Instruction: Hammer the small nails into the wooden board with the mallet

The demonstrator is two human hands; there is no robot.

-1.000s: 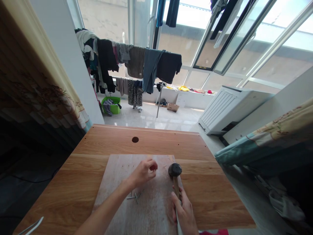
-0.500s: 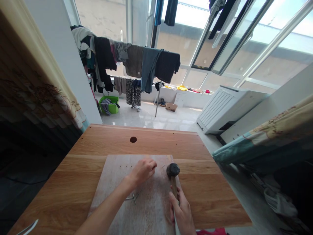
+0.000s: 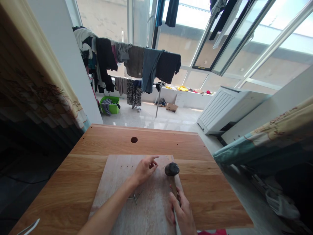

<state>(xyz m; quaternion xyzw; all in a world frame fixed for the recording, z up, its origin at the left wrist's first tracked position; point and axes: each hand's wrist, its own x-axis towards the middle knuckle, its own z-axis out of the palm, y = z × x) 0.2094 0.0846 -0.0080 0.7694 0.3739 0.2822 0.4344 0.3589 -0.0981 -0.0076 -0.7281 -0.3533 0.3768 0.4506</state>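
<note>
A greyish board (image 3: 144, 212) lies flat on the wooden table. Over its far part is my left hand (image 3: 146, 168), thumb and forefinger apart, with nothing visible between them. My right hand (image 3: 182, 210) grips the handle of a mallet (image 3: 172, 169) with a black head, which is above the board's right edge. Several loose nails (image 3: 135, 198) lie crossed on the board beside my left forearm, which partly hides them. Small dark spots (image 3: 121, 166) form a row near the board's far edge; I cannot tell whether they are holes or nail heads.
The wooden table (image 3: 215, 195) has a round hole (image 3: 134, 139) near its far edge. Beyond it stand a drying rack with clothes (image 3: 149, 68), a green basket (image 3: 114, 108) and a white ribbed cabinet-like piece (image 3: 230, 107). Curtains (image 3: 276, 137) hang at both sides.
My left hand's fingers have spread from a closed pinch, with the forefinger stretching to the right. The mallet head has shifted slightly to the left.
</note>
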